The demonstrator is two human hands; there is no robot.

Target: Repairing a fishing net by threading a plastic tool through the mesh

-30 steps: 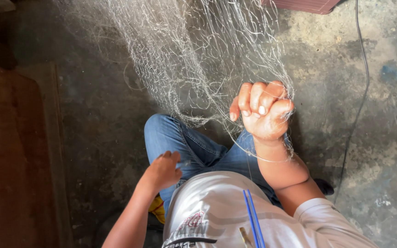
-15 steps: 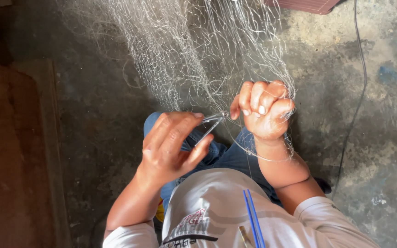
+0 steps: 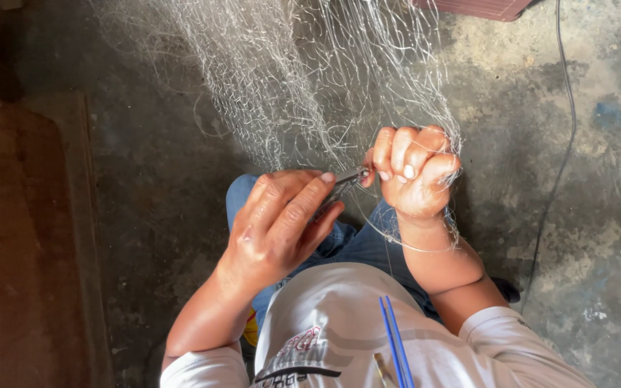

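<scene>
Head view: the person looks straight down over their own white shirt (image 3: 339, 323) and blue jeans (image 3: 353, 241) to a grey concrete floor (image 3: 145, 179).

A pale, fine-meshed fishing net (image 3: 289, 86) hangs down from the top of the frame and gathers toward the hands in front of the knees.

The right hand (image 3: 415, 176) is raised and closed into a fist around a bunch of the net. Strands spill over its knuckles and trail past the wrist, and 1 thin line loops under the forearm.

The left hand (image 3: 282, 223) sits just beside it, lower and to the left. Its fingers are closed around a small metal tool (image 3: 343, 183), which looks like a pair of clippers or small pliers. The tool's tip points at the right hand's fingertips and meets the net strands there. Whether the tool's tip is pinching a strand is too small to tell.

2 thin blue rods (image 3: 395, 341) lie against the shirt near the bottom edge of the frame.

A thin dark cable (image 3: 562, 144) runs down the floor on the right. A brown wooden surface (image 3: 16, 251) fills the left side, and the corner of a reddish object (image 3: 468, 7) shows at the top. No container shows in this view.
</scene>
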